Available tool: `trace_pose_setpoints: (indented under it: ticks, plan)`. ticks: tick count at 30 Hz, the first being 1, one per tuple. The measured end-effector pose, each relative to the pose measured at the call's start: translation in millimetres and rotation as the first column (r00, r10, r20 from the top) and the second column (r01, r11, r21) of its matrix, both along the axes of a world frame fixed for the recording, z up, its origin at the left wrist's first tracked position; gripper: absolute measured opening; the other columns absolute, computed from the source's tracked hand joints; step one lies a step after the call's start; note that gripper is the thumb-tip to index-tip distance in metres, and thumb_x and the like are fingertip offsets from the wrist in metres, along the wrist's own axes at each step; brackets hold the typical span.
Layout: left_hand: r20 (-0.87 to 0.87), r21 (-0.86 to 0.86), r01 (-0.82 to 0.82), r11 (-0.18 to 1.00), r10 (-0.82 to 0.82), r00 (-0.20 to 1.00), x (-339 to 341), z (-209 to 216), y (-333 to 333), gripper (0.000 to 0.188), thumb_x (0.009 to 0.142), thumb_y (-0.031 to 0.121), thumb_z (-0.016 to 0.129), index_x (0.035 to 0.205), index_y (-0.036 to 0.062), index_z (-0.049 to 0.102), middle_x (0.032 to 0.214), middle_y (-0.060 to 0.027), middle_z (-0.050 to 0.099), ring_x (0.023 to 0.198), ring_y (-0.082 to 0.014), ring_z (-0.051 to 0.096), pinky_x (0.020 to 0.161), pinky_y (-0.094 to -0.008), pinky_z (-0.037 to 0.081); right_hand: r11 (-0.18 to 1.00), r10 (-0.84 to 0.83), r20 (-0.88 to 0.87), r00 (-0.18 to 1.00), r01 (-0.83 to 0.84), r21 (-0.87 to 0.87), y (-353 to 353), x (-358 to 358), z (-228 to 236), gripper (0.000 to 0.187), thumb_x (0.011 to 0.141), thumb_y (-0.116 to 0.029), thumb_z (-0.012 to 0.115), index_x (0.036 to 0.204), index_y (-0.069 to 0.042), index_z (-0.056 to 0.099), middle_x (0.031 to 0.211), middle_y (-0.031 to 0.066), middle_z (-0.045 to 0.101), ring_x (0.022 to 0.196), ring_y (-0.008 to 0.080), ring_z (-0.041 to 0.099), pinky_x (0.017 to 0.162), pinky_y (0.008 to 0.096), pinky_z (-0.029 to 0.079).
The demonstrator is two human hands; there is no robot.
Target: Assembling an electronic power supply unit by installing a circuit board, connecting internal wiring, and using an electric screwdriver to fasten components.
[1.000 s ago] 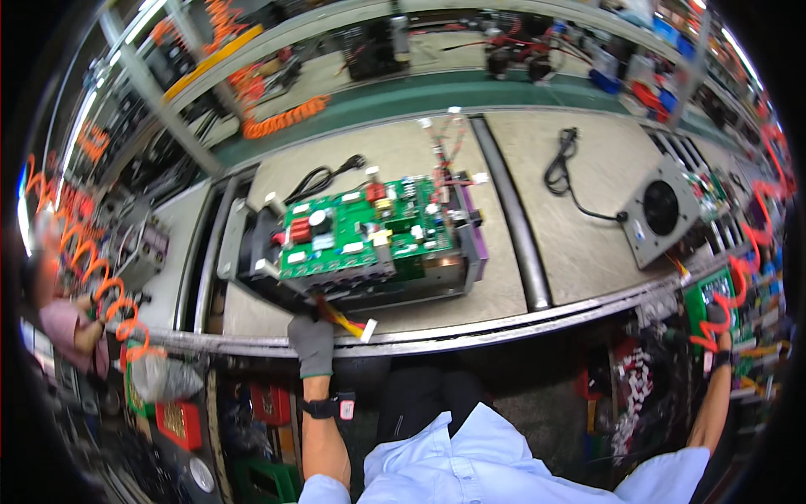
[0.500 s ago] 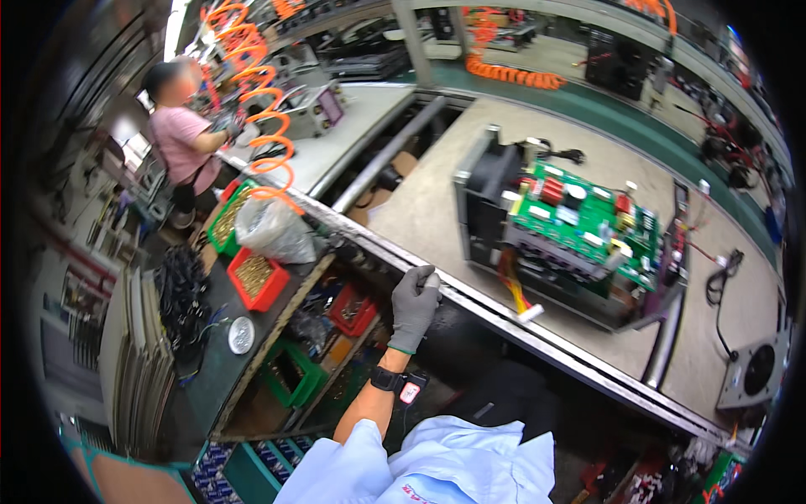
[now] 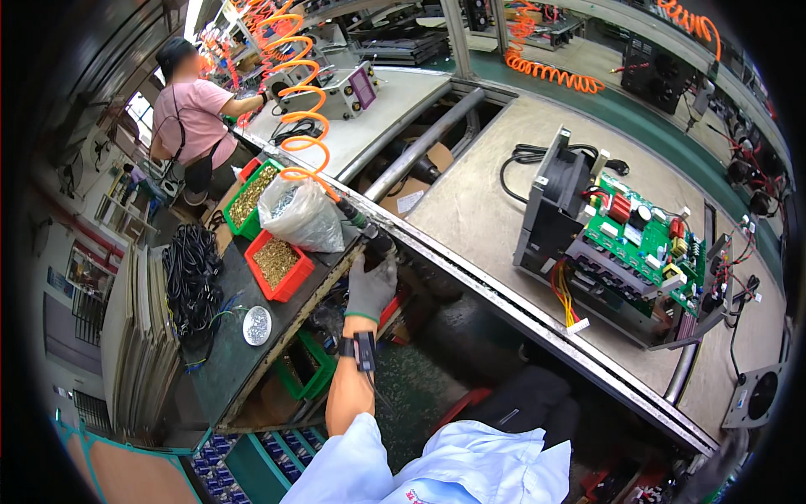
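The left grip [image 3: 371, 287], a grey-gloved hand, is up at the lower end of a dark air driver [image 3: 369, 228]; the fingers meet or nearly meet it, and I cannot tell whether they have closed around it. A blurred grey shape low at the right may be the right grip [image 3: 729, 460]; its state cannot be told either.

The driver stands aslant in the gap between the near corner of the dark green side table [image 3: 220, 378] and the left part of the long table's near edge. It should be stiff, fairly dense, smooth and sturdy, best taken round the middle of its barrel, clear of its tip. Its coiled orange hose [image 3: 326, 185] is springy and will likely tug back up.

Room is tight on the left: a soft, slumping bag [image 3: 300, 220] sits just beside the driver, with a red bin [image 3: 290, 287] close to the side table's edge and a green bin [image 3: 248, 227] behind. Toward the body, the floor space below the edges is freer.

Along the long table [image 3: 470, 218], a bare stretch runs from its left end to the circuit-board unit [image 3: 642, 237], whose components look fragile; its coloured leads [image 3: 564, 294] hang near the metal-railed near edge.
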State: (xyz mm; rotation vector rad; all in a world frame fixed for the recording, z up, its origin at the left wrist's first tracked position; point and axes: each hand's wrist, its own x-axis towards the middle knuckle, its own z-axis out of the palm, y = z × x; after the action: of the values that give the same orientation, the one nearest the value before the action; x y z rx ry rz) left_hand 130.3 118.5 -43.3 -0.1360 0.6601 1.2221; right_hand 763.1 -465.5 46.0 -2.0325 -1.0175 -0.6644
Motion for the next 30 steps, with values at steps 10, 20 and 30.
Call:
trace_pose_setpoints:
  ticks: [10, 20, 30]
  plan:
    - [-0.972, 0.149, 0.538, 0.830, 0.223, -0.075, -0.5, -38.2, 77.4, 0.013, 0.093, 0.016, 0.063, 0.100, 0.0059, 0.062, 0.102, -0.0088, 0.067, 0.092, -0.0219, 0.064, 0.083, -0.0391, 0.056, 0.967, 0.225, -0.455, 0.862, -0.255, -0.006, 181.8, -133.0, -14.2, 0.024, 0.087, 0.007, 0.061, 0.110, 0.002, 0.064, 0.113, 0.0112, 0.060, 0.100, 0.0208, 0.063, 0.087, 0.0304, 0.053]
    - [-0.804, 0.502, 0.142, 0.853, 0.399, 0.441, 52.6, 8.4, 5.3, 0.029, 0.084, 0.003, 0.069, 0.110, 0.0043, 0.056, 0.089, -0.0081, 0.064, 0.074, -0.0169, 0.063, 0.065, -0.0332, 0.056, 0.978, 0.182, -0.681, 0.709, -0.205, 0.048, 226.6, -143.1, -23.6, 0.018, 0.086, -0.006, 0.062, 0.100, 0.001, 0.070, 0.094, 0.0135, 0.070, 0.082, 0.0204, 0.069, 0.076, 0.0315, 0.055]
    - [-0.602, 0.195, 0.687, 0.700, -0.468, 0.647, 137.1, 47.6, -161.9, 0.051, 0.082, 0.010, 0.068, 0.128, 0.0053, 0.047, 0.095, -0.0123, 0.059, 0.077, -0.0239, 0.064, 0.064, -0.0371, 0.057, 0.765, 0.499, -0.848, 0.178, 0.371, 0.527, 60.4, -120.7, -22.3, 0.018, 0.089, -0.004, 0.056, 0.105, 0.004, 0.059, 0.097, 0.0128, 0.063, 0.089, 0.0243, 0.066, 0.080, 0.0376, 0.058]
